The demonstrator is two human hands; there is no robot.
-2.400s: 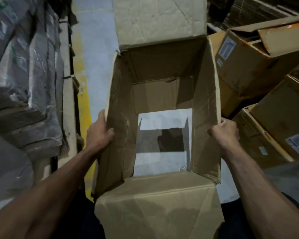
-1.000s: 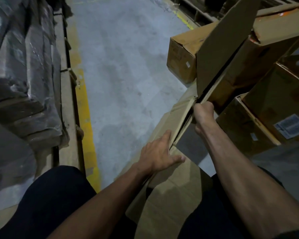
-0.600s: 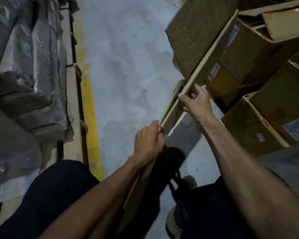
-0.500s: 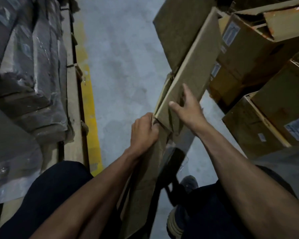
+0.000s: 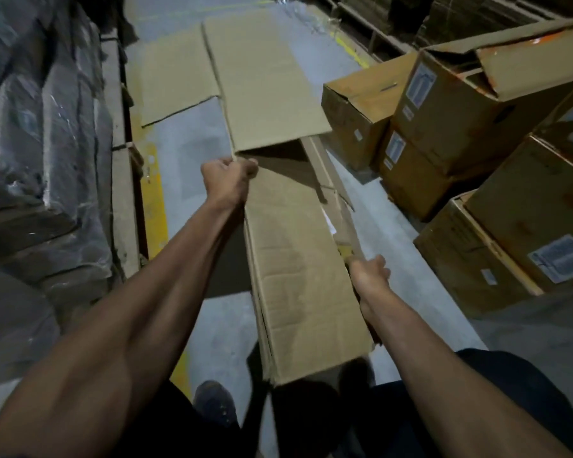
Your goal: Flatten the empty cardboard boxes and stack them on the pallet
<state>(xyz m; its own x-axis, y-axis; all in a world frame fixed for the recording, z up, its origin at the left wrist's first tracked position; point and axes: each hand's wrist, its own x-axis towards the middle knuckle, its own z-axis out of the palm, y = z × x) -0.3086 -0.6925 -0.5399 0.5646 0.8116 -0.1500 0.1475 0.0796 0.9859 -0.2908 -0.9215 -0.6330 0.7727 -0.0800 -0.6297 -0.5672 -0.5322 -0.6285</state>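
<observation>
— One flattened box (image 5: pixel 298 259), held above the floor (image 5: pixel 196 153); long axis running away from the body, flaps (image 5: pixel 265 77) pointing forward.
— Grip?
— Left hand (image 5: pixel 227 175) fisted on its left edge; right hand (image 5: pixel 369 272) clasping its right edge. Unflattened boxes (image 5: pixel 460 127) stacked just right.

White labels (image 5: pixel 560 258) on the stacked boxes (image 5: pixel 497 259) are too blurred to read.
</observation>
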